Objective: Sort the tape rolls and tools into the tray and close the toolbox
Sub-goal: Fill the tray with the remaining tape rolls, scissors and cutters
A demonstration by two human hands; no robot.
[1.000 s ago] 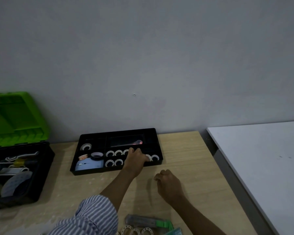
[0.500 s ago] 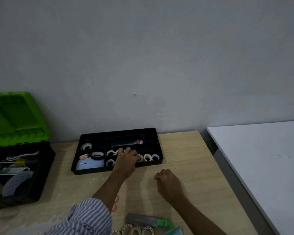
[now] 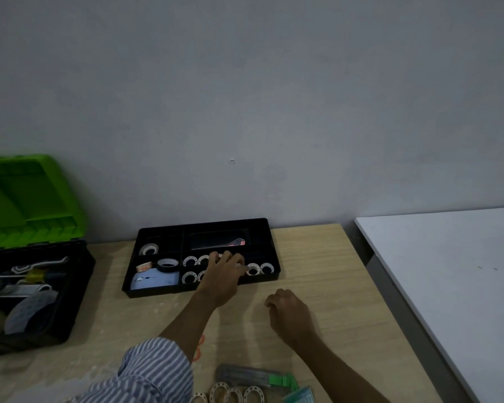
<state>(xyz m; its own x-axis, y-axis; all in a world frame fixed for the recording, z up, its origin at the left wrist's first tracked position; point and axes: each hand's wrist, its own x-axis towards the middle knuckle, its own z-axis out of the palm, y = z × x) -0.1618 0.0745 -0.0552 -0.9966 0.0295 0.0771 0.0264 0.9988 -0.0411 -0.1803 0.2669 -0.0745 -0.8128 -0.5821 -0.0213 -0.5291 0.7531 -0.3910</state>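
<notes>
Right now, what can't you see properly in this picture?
Head view:
The tray's row of tape rolls: partly covered by the left hand; whether it grips one is unclear.
The tape rolls at the bottom: cut off by the picture's edge.
The toolbox: cut by the left edge; tools inside too dim to name.
The pinkish item in the back compartment: too small.

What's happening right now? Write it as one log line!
left hand: over small white tape rolls in black plastic tray, grip unclear | right hand: loosely curled on wooden table, empty | green-lidded black toolbox: open
</notes>
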